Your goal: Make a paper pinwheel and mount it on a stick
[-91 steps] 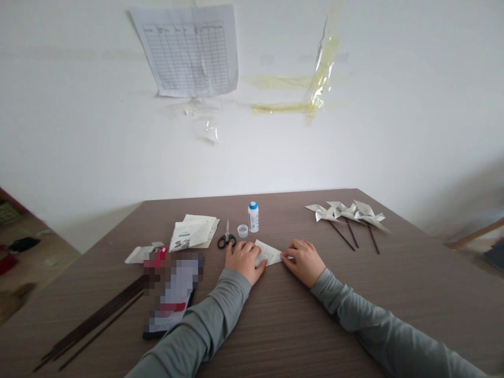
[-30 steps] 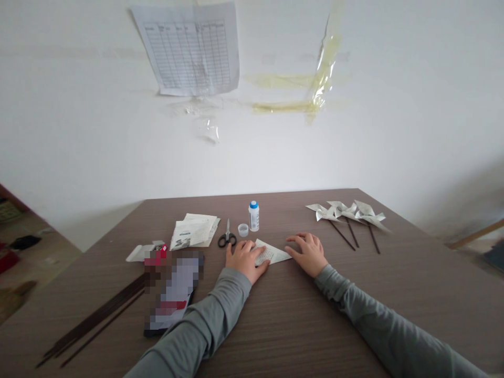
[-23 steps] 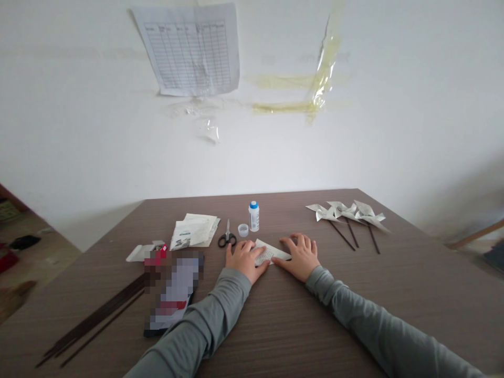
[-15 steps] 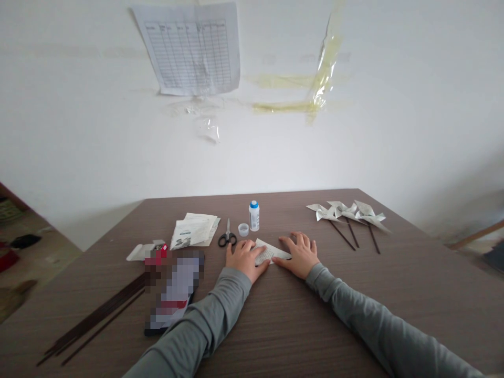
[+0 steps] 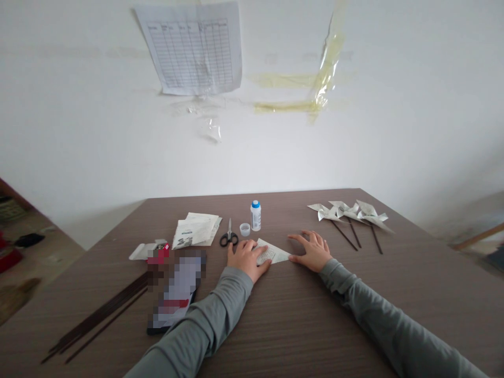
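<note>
A piece of printed paper folded into a triangle (image 5: 275,253) lies on the table in front of me. My left hand (image 5: 247,259) rests on its left part, fingers spread and pressing it flat. At the paper's right tip is my right hand (image 5: 313,252), its thumb beside the tip and its fingers apart and raised. Just beyond my left hand lie black-handled scissors (image 5: 229,239), a small clear cap (image 5: 244,229) and an upright white glue bottle (image 5: 255,216) with a blue top.
Paper pinwheels on dark sticks (image 5: 348,212) lie at the back right. To the left are loose paper sheets (image 5: 196,231), a red and white box (image 5: 158,253), a bundle of dark sticks (image 5: 102,315) and a blurred phone-like slab (image 5: 177,294). The wall (image 5: 275,163) borders the table's back.
My right hand has slid right along the folded paper to its tip, uncovering more of it. My left hand stays on the paper. The view has shifted slightly.
</note>
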Tool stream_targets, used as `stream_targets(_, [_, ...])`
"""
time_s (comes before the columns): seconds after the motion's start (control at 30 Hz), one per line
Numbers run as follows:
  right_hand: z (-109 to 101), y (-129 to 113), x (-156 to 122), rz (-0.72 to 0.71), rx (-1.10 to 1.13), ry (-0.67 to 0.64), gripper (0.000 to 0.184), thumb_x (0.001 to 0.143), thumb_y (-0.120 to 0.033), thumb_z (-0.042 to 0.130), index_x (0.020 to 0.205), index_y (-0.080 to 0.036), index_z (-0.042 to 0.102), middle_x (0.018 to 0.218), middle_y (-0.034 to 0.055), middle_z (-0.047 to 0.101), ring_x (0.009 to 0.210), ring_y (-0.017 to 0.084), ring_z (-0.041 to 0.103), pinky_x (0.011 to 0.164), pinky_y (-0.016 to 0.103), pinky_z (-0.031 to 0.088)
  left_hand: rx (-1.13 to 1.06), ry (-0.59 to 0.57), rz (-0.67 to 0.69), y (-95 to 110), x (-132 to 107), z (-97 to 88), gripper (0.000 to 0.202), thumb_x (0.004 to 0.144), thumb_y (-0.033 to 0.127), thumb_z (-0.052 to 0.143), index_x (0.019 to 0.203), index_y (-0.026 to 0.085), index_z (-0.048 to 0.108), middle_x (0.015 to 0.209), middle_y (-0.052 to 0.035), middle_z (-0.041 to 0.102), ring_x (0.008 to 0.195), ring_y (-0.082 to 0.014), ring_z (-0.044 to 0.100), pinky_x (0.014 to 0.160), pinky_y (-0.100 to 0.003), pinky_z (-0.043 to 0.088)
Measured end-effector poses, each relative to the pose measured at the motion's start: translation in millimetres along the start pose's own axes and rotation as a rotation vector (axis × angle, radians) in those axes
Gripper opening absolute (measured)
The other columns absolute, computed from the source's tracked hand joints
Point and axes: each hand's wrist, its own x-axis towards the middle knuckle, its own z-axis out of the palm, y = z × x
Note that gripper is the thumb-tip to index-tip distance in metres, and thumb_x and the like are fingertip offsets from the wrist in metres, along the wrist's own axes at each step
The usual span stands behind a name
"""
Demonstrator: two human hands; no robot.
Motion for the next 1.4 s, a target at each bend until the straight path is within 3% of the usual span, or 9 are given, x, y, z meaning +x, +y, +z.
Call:
stream_targets(0.23, [2,4,6,0.037,-0.011,0.042,0.088,0.104,-0.031,0.089,0.186,-0.058,0.071,0.205,0.0055,0.053,0.198,0.050,0.034,0.154,0.076,0.036,-0.014,0.008,0.006,-1,-2,0.2,0.045,0.118,0.050,0.084,0.161,0.044,0.093,0.169,-0.0094,0.087,0.168,-0.0447,0.068,0.155,-0.077,0.038])
stream_targets(0.4, [12,4,6,-0.007,-0.008,0.043,0.093,0.104,-0.025,0.082,0.190,-0.058,0.068,0.208,0.0044,0.050,0.202,0.049,0.027,0.157,0.081,0.030,-0.025,-0.011,0.009,-1,-2,-2.4,0.048,0.120,0.053,0.080,0.167,0.044,0.090,0.172,-0.0104,0.086,0.172,-0.0427,0.064,0.157,-0.077,0.034])
stream_targets(0.53, [18,11,8,-0.128,0.053,0.127,0.091,0.099,-0.018,0.078,0.183,-0.054,0.077,0.202,0.0065,0.059,0.197,0.049,0.037,0.154,0.082,0.039,-0.012,-0.027,0.015,-2,0,-3.0,0.051,0.121,0.055,0.082,0.170,0.046,0.089,0.173,-0.0114,0.085,0.173,-0.0445,0.065,0.158,-0.081,0.034])
stream_targets(0.63, [19,12,10,-0.287,0.087,0.148,0.066,0.106,-0.023,0.077,0.165,-0.049,0.093,0.194,0.0069,0.069,0.192,0.048,0.045,0.155,0.074,0.042,-0.010,-0.009,0.021,-3,2,0.3,0.050,0.119,0.054,0.084,0.167,0.044,0.092,0.170,-0.0124,0.086,0.171,-0.0473,0.068,0.157,-0.084,0.036])
stream_targets(0.73, [19,6,9,-0.360,0.063,0.154,0.053,0.116,-0.035,0.078,0.164,-0.050,0.094,0.194,0.0071,0.069,0.193,0.048,0.044,0.158,0.077,0.035,-0.006,0.055,0.024,-3,2,5.1,0.044,0.116,0.052,0.089,0.158,0.045,0.096,0.162,-0.0117,0.090,0.164,-0.0475,0.071,0.155,-0.083,0.040])
stream_targets(0.87, [17,-7,4,-0.333,0.009,0.084,0.054,0.119,-0.046,0.084,0.172,-0.055,0.087,0.199,0.0069,0.065,0.197,0.050,0.038,0.158,0.085,0.028,0.005,0.085,0.025,0,2,7.2,0.041,0.114,0.050,0.092,0.154,0.045,0.097,0.158,-0.0092,0.091,0.160,-0.0463,0.073,0.154,-0.081,0.042])
stream_targets(1.0, [12,-13,1,-0.285,-0.010,0.012,0.052,0.122,-0.052,0.082,0.174,-0.057,0.085,0.204,0.0062,0.059,0.201,0.050,0.031,0.160,0.086,0.024,0.013,0.062,0.004,6,4,3.2,0.041,0.113,0.050,0.095,0.154,0.044,0.098,0.157,-0.0093,0.091,0.162,-0.0463,0.074,0.156,-0.082,0.039])
stream_targets(1.2, [9,-15,1,-0.268,-0.018,0.007,0.054,0.119,-0.054,0.085,0.173,-0.059,0.085,0.204,0.0037,0.060,0.200,0.050,0.032,0.160,0.085,0.025,0.031,0.029,-0.042,16,8,-3.4,0.039,0.111,0.066,0.096,0.145,0.046,0.100,0.154,-0.0102,0.091,0.159,-0.0442,0.075,0.158,-0.084,0.032])
stream_targets(1.4, [11,-15,2,-0.257,-0.008,0.007,0.055,0.119,-0.054,0.084,0.174,-0.057,0.085,0.205,0.0044,0.058,0.201,0.049,0.031,0.161,0.083,0.022,0.005,-0.004,-0.052,12,9,-5.9,0.046,0.109,0.061,0.098,0.153,0.047,0.098,0.164,-0.0102,0.088,0.165,-0.0452,0.073,0.157,-0.088,0.032])
